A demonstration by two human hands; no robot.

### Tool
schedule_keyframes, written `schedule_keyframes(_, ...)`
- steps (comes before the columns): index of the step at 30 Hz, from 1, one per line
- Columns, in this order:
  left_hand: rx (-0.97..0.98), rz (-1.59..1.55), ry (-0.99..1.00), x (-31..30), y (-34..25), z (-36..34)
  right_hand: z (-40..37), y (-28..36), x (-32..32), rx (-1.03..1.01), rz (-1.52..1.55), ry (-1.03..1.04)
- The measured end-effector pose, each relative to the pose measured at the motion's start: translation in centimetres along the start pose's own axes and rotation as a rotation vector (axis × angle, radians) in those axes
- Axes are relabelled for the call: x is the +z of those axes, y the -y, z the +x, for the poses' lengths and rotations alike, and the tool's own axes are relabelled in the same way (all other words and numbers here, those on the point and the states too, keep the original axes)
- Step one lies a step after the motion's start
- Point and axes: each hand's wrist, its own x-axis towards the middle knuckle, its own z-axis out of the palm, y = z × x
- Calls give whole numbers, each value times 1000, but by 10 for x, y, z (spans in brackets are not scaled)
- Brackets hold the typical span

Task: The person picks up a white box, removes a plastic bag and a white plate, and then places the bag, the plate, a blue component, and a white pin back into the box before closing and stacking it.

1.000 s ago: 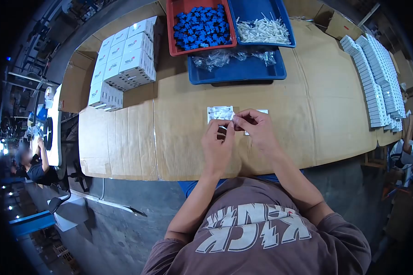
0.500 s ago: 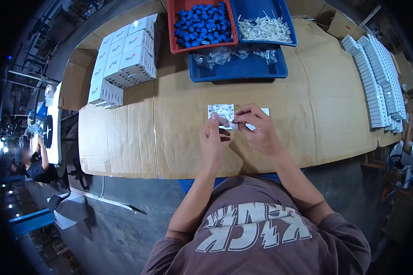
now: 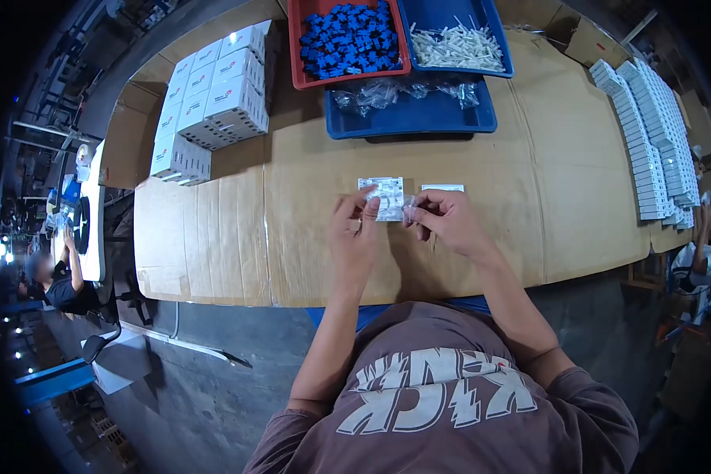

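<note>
Clock positions are taken from the white printed card, which is laid flat on the cardboard-covered table with small white parts on top. The left hand is positioned at 8 o'clock, its fingers loosely curled at the card's edge; whether anything is gripped cannot be told. A small clear plastic piece is pinched between the thumb and index finger of the right hand, at 4 o'clock. A second white item is partly covered by that hand, at 3 o'clock. The blue tray, containing clear plastic bags, is placed at 12 o'clock.
</note>
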Motion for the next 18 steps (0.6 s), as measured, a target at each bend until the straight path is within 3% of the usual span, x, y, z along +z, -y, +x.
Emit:
schedule_keyframes(1, 156, 140, -38, -4, -11, 3, -1, -1, 0, 12, -26, -19)
schedule_keyframes(4, 488, 367, 89, -14, -36, 11, -1, -3, 0, 26, -115, -43)
schedule_keyframes(7, 485, 409, 313, -16, -37, 7, -4, 4, 2, -12, -220, -38)
schedule_keyframes(12, 444, 345, 314, -8, -24, 1, -3, -1, 0, -94, -312, -54)
schedule_keyframes(15, 440, 330, 290, -8, -22, 0, -3, 4, -4, -5, -356, -29)
schedule_keyframes(18, 405, 346, 260, -8, -21, 0, -4, 4, 1, -133, -232, -134)
